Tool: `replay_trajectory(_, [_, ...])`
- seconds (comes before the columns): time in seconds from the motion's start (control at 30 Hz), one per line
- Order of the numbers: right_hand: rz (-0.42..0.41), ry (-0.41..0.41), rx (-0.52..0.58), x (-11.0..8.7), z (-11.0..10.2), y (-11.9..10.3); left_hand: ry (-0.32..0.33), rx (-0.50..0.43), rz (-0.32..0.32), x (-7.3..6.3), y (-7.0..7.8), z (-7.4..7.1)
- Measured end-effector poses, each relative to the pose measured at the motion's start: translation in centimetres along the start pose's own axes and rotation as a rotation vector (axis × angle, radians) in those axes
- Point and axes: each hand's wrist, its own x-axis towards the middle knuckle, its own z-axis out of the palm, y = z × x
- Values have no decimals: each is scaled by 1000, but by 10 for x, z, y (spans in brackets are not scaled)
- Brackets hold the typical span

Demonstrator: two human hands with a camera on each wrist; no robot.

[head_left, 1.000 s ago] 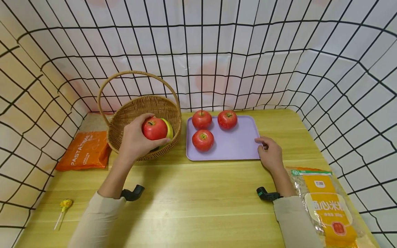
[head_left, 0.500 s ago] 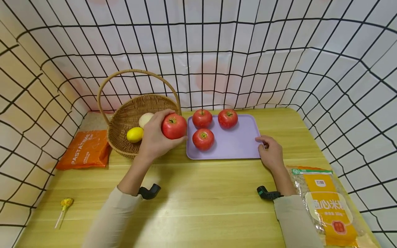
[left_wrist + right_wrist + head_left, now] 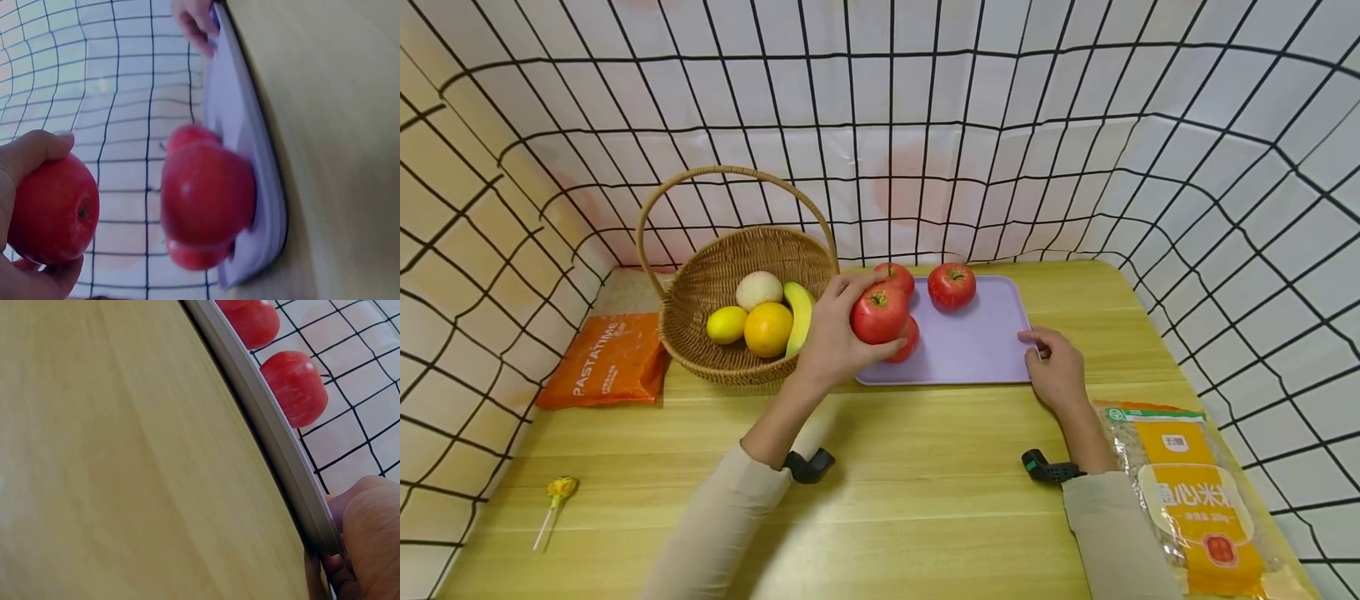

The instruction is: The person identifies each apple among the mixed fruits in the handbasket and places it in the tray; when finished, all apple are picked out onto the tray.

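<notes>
My left hand (image 3: 831, 342) grips a red apple (image 3: 878, 315) between thumb and fingers. In the left wrist view, this apple (image 3: 56, 212) hangs apart from the apples on the lilac tray (image 3: 977, 350). From the head it overlaps two tray apples, one behind (image 3: 901, 277) and one in front (image 3: 912, 340). A third tray apple (image 3: 952, 287) sits at the back, right of them. At the tray's right edge, my right hand (image 3: 1057, 367) pinches the rim, its thumb and fingers around the edge (image 3: 322, 515) in the right wrist view.
Left of the tray stands a wicker basket (image 3: 730, 372) holding a lemon (image 3: 726, 325), an orange (image 3: 768, 330), a banana (image 3: 801, 315) and a pale round fruit (image 3: 759, 289). Around lie an orange pasta bag (image 3: 610, 360), a lollipop (image 3: 557, 496) and a yellow bag (image 3: 1198, 500). Wire mesh encloses the table.
My left hand has carried the apple rightward, out of the basket and over the tray's left part, uncovering the fruit in the basket. My right hand stays at the tray's edge.
</notes>
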Motion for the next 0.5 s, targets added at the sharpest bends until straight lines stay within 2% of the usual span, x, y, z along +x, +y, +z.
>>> replay_trajectory(0.27, [-7, -1, -18, -1, 1, 4, -47, -51, 12, 2, 3, 39])
replay_trajectory(0.43, [-16, 3, -11, 0, 2, 4, -101, -79, 33, 4, 12, 66])
replay_trajectory(0.5, [-15, 3, -6, 0, 2, 3, -114, -95, 16, 5, 15, 75])
